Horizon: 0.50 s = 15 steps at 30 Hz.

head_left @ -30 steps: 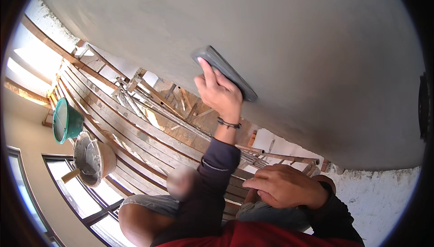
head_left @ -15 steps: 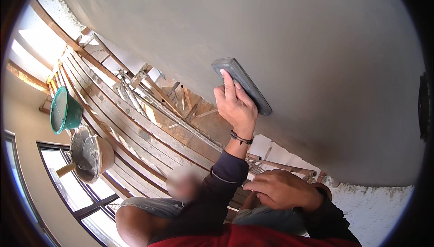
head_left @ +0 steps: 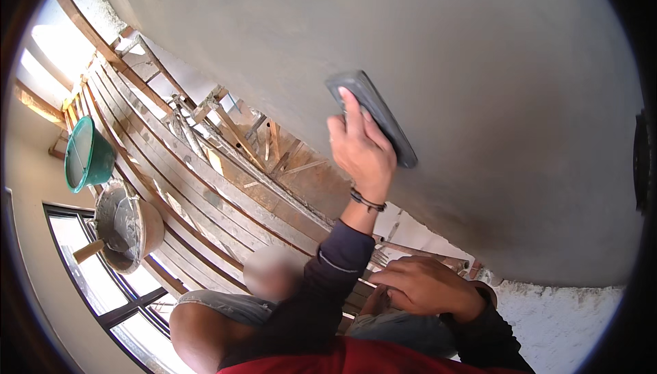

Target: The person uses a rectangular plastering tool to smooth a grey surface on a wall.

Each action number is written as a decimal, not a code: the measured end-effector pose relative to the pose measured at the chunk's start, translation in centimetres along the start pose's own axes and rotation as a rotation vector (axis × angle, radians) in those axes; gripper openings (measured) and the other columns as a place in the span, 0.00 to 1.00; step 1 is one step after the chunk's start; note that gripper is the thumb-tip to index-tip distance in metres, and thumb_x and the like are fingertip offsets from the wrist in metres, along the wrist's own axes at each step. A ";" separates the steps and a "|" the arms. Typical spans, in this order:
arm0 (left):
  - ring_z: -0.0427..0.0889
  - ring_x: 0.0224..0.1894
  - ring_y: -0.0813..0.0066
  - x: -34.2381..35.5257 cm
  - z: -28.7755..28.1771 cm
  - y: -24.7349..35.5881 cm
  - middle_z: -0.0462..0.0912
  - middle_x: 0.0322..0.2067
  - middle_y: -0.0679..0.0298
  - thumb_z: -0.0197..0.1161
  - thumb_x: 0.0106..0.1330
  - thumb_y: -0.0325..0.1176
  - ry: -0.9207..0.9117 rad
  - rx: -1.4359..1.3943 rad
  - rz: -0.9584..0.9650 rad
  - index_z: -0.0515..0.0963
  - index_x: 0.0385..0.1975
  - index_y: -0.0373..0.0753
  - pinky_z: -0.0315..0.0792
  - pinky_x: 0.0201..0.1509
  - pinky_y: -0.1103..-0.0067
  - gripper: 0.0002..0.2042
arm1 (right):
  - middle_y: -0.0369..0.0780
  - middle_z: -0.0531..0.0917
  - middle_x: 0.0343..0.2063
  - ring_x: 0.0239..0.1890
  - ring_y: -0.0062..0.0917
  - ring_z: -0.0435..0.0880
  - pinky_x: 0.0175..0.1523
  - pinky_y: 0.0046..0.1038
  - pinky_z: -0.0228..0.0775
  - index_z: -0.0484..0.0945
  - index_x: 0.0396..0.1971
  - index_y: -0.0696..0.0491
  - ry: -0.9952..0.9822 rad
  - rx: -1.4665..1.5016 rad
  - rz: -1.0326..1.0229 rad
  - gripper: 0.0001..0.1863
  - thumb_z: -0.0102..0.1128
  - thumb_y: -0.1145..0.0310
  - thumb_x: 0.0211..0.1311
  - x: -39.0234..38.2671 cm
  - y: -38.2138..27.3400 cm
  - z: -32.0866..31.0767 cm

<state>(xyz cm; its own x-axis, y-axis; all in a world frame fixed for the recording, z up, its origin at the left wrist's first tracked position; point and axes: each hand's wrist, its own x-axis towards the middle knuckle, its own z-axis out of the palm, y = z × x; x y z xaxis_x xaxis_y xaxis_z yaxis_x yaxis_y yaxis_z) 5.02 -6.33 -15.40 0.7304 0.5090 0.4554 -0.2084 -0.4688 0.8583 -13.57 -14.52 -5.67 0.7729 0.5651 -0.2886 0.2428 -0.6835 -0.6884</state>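
Note:
My left hand point(head_left: 366, 158) is closed on a dark grey plastering float point(head_left: 387, 117), with one finger laid along its back. The float lies tilted against the smooth grey plastered wall point(head_left: 479, 52). A dark braided bracelet point(head_left: 367, 199) circles the left wrist. Lower down, my right hand point(head_left: 431, 286) hangs over my leg with nothing visible in it. Its fingers point left and the thumb stands apart, though the underside is hidden.
Wooden planks point(head_left: 198, 189) form a platform at the left. On it stand a green bucket point(head_left: 102, 158) and a mortar-smeared bucket point(head_left: 152, 227) with a wooden handle point(head_left: 89, 251) sticking out. Scaffold poles point(head_left: 274, 186) run along the gap beside the wall. A window point(head_left: 137, 302) lies lower left.
My left hand and the float have moved slightly up and right along the wall. The view has shifted a little, and my right hand stays over my leg.

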 end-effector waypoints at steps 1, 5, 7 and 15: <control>0.74 0.30 0.58 0.3 0.1 -0.5 0.69 0.30 0.57 0.57 0.71 0.30 0.022 0.024 0.002 0.69 0.71 0.40 0.70 0.36 0.67 0.27 | 0.46 0.83 0.35 0.41 0.45 0.83 0.45 0.43 0.77 0.82 0.46 0.55 -0.008 -0.009 -0.006 0.16 0.59 0.75 0.57 0.4 -0.3 -0.1; 0.78 0.32 0.56 12.5 1.2 -6.1 0.75 0.32 0.54 0.57 0.74 0.37 0.209 0.202 -0.081 0.75 0.67 0.50 0.72 0.37 0.63 0.22 | 0.44 0.83 0.36 0.42 0.43 0.83 0.47 0.41 0.77 0.82 0.48 0.53 -0.029 -0.037 0.038 0.17 0.60 0.74 0.58 0.4 0.2 -0.4; 0.81 0.34 0.52 20.3 0.8 -9.1 0.78 0.32 0.53 0.54 0.76 0.40 0.220 0.200 -0.104 0.76 0.65 0.48 0.73 0.39 0.60 0.20 | 0.42 0.84 0.35 0.42 0.40 0.83 0.49 0.39 0.77 0.82 0.50 0.50 -0.025 -0.048 0.077 0.18 0.62 0.73 0.57 -0.9 0.8 0.1; 0.75 0.31 0.58 3.3 1.1 -5.5 0.70 0.30 0.57 0.54 0.75 0.33 0.077 0.081 -0.181 0.71 0.70 0.42 0.72 0.38 0.67 0.23 | 0.43 0.84 0.35 0.43 0.41 0.83 0.49 0.40 0.77 0.83 0.50 0.51 -0.050 -0.044 0.095 0.17 0.62 0.72 0.58 1.6 0.3 0.6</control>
<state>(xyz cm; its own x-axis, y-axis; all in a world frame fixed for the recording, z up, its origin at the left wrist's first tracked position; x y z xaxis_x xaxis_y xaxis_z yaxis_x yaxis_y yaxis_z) 9.31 -2.89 -18.92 0.6986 0.6425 0.3148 -0.0228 -0.4198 0.9074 -12.63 -13.58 -6.71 0.7634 0.5187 -0.3849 0.1961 -0.7539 -0.6270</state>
